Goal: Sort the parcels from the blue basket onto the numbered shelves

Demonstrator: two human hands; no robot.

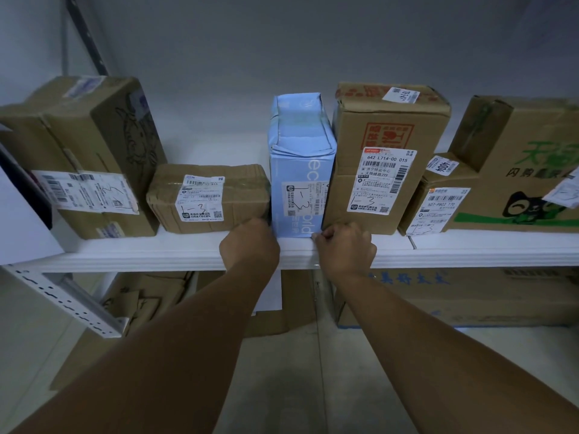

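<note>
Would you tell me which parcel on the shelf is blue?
The upright light-blue parcel between the left hand and right hand; the others are brown cardboard.

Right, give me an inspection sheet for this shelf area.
Surface: white shelf, parcels lined along it.
Job's things: blue parcel upright, marked 1-3, between small brown box and tall brown box; blue basket not in view.
Clutter: flattened cardboard below the shelf.
Hands: left hand and right hand curled at the blue parcel's bottom corners; grip unclear.
Cables: nothing seen.
Surroundings: grey wall, perforated upright, printed carton below.
</note>
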